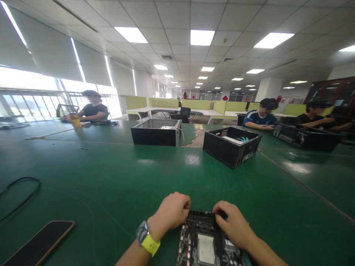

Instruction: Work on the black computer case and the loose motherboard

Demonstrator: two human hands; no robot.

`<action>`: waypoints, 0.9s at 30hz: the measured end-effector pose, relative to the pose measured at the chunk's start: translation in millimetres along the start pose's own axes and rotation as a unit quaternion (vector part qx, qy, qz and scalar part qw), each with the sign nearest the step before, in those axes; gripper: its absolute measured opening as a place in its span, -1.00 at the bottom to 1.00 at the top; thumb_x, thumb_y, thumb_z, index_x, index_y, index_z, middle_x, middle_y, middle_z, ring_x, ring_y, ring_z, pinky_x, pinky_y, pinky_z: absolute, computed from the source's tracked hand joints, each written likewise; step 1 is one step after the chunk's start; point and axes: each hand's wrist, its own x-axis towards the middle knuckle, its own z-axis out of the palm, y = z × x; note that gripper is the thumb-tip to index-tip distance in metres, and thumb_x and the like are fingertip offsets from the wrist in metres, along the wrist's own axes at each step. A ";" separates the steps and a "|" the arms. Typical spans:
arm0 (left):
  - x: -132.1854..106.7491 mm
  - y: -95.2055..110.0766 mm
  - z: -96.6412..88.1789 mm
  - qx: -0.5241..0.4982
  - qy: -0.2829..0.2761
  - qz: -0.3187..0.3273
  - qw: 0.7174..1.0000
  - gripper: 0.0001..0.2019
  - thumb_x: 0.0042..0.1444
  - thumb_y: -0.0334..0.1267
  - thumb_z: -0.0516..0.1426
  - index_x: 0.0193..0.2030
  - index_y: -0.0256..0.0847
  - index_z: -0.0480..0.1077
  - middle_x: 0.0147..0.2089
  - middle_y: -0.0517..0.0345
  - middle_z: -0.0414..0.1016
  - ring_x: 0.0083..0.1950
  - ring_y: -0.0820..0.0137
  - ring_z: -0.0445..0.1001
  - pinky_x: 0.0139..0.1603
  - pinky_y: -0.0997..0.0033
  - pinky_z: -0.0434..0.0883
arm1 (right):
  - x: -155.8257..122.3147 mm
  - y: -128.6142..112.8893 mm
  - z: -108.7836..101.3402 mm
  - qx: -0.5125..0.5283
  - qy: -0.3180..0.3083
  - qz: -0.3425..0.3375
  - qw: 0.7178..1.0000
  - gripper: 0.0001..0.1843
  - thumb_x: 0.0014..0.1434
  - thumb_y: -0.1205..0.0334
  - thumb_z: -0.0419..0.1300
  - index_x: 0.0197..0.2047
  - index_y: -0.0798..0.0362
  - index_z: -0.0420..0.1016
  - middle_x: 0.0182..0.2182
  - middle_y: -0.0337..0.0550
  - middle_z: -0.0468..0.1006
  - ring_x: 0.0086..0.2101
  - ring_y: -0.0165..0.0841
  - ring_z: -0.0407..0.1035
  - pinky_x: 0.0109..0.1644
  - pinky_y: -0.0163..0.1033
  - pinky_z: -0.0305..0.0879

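Note:
A black computer motherboard point(206, 247) with a silver processor in its middle lies on the green table point(111, 177) at the bottom edge of the view. My left hand point(172, 212), with a watch on a yellow strap at the wrist, rests curled on the board's far left edge. My right hand point(234, 223) is curled over the far right edge, fingers pressed down on the board. What the fingertips pinch is hidden.
A phone point(39, 244) lies face up at the lower left, beside a black cable point(20, 192). Two open computer cases point(156, 133) point(231, 146) stand farther back. Three people sit at the far side, one with another case point(307, 136).

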 end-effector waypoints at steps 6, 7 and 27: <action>1.2 -0.6 2.5 -0.006 -0.002 -0.005 1.000 -0.86 -0.09 -0.37 0.04 -0.43 -0.13 0.41 -0.35 0.16 0.53 -0.34 0.37 0.43 -0.37 0.46 0.23 | 1.1 -0.4 -0.3 0.000 -0.003 -0.002 1.000 -0.88 0.02 0.34 0.03 -0.42 0.03 0.38 -0.43 -0.24 0.45 -0.32 -0.34 0.29 -0.21 -0.26 0.13; 1.2 -0.6 2.3 -0.007 -0.003 -0.005 1.000 -0.86 -0.09 -0.37 0.04 -0.43 -0.13 0.41 -0.35 0.15 0.52 -0.34 0.37 0.43 -0.37 0.45 0.23 | 1.3 -1.0 -0.5 -0.001 -0.002 -0.004 1.000 -0.88 0.02 0.34 0.03 -0.42 0.03 0.38 -0.43 -0.24 0.45 -0.32 -0.34 0.29 -0.21 -0.26 0.13; 4.7 -11.3 1.2 -0.023 -0.003 0.022 0.999 -0.85 -0.12 -0.44 0.03 -0.44 -0.18 0.40 -0.43 0.18 0.48 -0.40 0.44 0.36 -0.38 0.49 0.21 | 12.2 -4.2 -0.7 -0.019 -0.001 -0.031 0.999 -0.87 0.02 0.34 0.06 -0.40 0.02 0.44 -0.41 -0.22 0.49 -0.28 -0.32 0.30 -0.17 -0.24 0.15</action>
